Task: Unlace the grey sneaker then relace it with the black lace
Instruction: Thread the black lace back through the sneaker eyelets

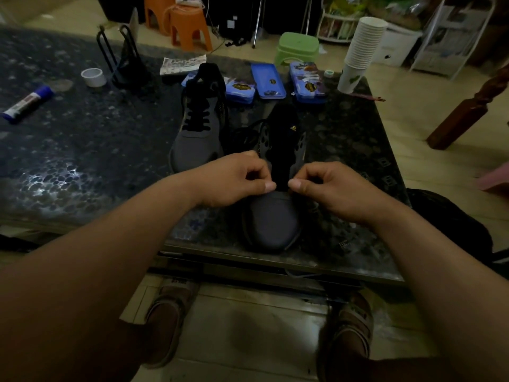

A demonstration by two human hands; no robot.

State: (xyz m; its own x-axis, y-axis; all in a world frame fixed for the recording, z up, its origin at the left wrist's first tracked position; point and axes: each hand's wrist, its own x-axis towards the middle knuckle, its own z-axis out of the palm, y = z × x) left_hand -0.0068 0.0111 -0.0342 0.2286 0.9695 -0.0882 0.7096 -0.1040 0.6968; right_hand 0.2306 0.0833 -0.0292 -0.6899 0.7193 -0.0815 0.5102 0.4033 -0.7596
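One dark speckled stone table (82, 150) carries everything; work is at its near edge.

Grey sneaker (271, 224): toe toward the person, close to the table edge, tongue exposed and eyelet rows bare, so unlacing looks done and relacing is at or just before the first row.

Second sneaker (198, 133): further back and to the left, fully laced in black, not involved.

Left hand (234, 180) and right hand (330, 188): one on either side of the tongue at the lowest eyelets. Fingers are curled on both, with each thumb pressed against a forefinger in a tight pinch on the flap edge. Whether a lace tip sits inside either pinch, I cannot tell (black on black, low light).

Black lace (245, 136): loose heap just left of the grey sneaker's collar, touching it.

Risks from here:
- uneven ends if the lace is not centred across the bottom row; one side runs short at the top
- loose heap snagging on the second sneaker or knotting on itself when pulled
- tip missing a dark eyelet in this light, or skipping a row
- shoe sliding off the near edge under a toeward tug, since neither hand pins the sole
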